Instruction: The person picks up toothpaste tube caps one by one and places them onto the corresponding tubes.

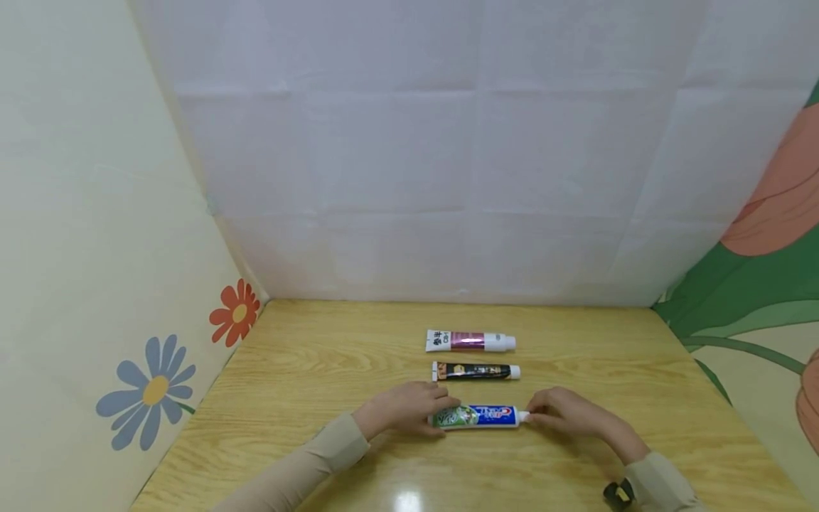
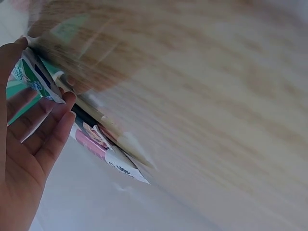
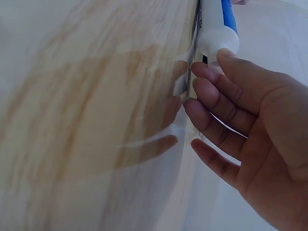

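A blue, green and white toothpaste tube (image 1: 489,416) lies crosswise on the table, its white cap (image 3: 216,60) to the right. My left hand (image 1: 412,407) holds the tube's flat tail end between thumb and fingers. In the left wrist view, the green tail (image 2: 38,77) shows between the thumb and fingers of that hand. My right hand (image 1: 569,412) pinches the cap between thumb and index finger, the other fingers loosely bent beside it. Behind this tube lie a slim black tube (image 1: 476,371) with a white cap and a white and purple tube (image 1: 470,341).
The wood-grain table (image 1: 307,348) is glossy and mirrors the hands. A white sheet (image 1: 409,156) hangs along its back edge. Painted walls stand at both sides, with flowers on the left wall (image 1: 83,249). A dark band (image 1: 618,494) shows at the right wrist.
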Demonstrator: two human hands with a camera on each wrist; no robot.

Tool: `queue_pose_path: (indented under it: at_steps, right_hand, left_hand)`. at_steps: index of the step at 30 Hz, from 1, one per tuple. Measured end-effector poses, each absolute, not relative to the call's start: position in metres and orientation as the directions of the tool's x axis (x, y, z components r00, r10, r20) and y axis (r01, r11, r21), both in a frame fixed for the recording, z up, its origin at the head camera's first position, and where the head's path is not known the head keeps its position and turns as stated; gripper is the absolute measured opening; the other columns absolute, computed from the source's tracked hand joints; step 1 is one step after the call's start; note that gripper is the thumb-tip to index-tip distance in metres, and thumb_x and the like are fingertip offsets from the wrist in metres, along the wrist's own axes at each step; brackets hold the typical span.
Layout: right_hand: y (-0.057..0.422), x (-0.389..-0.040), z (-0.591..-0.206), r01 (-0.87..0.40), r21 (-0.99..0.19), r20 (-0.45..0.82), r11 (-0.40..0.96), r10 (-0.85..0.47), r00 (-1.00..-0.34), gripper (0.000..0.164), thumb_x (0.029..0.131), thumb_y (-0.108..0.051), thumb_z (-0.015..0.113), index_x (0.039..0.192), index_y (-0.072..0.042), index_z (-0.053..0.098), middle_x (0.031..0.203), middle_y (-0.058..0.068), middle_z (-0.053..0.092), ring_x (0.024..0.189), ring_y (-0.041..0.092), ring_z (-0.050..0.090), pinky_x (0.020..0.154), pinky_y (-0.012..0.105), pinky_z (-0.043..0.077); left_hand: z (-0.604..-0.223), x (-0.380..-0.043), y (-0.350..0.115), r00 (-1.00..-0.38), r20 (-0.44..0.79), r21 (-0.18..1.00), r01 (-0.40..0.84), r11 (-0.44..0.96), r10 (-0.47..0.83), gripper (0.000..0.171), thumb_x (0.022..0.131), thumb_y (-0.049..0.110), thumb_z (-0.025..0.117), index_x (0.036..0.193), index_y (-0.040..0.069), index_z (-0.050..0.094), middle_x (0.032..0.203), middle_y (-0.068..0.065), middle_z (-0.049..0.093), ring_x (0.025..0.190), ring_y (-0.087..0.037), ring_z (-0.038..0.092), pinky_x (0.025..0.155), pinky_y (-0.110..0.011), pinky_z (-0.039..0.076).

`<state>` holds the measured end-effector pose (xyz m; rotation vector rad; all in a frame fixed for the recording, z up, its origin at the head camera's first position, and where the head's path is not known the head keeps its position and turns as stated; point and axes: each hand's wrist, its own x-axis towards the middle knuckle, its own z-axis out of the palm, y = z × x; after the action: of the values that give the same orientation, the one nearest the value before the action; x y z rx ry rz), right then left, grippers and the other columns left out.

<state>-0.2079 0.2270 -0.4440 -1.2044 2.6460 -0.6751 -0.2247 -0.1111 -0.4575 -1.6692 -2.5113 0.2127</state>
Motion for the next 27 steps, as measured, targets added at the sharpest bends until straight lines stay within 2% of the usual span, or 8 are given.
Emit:
queue_pose_path:
  at_steps: [8,18,27]
  right_hand:
    - [0.225,-0.210,-0.440,-0.610,-0.503,-0.037,0.613,-0.720,-0.693,0.018,0.091,-0.034,0.058,0.091,-0.019,0.068,0.082,-0.015,0.061,0.074,-0.003,0.053,0.067,0.022,0.048]
    - [0.223,-0.209,-0.439,-0.668,-0.489,0.037,0.561,-0.752,-0.658,0.012,0.088,-0.028,0.063,0.086,-0.017,0.067,0.077,-0.015,0.059,0.068,-0.004,0.051,0.061,0.020,0.047]
    - [0.222,-0.214,-0.432,-0.645,-0.457,0.023,0.612,-0.717,-0.696,0.015,0.088,-0.034,0.061,0.095,-0.022,0.066,0.089,-0.014,0.061,0.078,-0.002,0.054,0.068,0.022,0.049]
  left_hand:
    - [-0.460,-0.226,-0.112,-0.396,0.019,-0.180,0.902,0.392,0.918,0.063,0.086,0.058,0.050,0.135,0.019,0.045,0.109,0.006,0.057,0.097,-0.007,0.056,0.088,-0.022,0.047]
    - [-0.460,-0.226,-0.113,-0.421,0.004,-0.140,0.898,0.418,0.907,0.066,0.085,0.061,0.050,0.136,0.020,0.044,0.112,0.005,0.057,0.101,-0.007,0.056,0.090,-0.024,0.046]
    - [-0.451,-0.228,-0.116,-0.443,-0.010,-0.120,0.891,0.439,0.896,0.069,0.083,0.064,0.050,0.137,0.021,0.044,0.117,0.003,0.058,0.104,-0.010,0.057,0.091,-0.029,0.047]
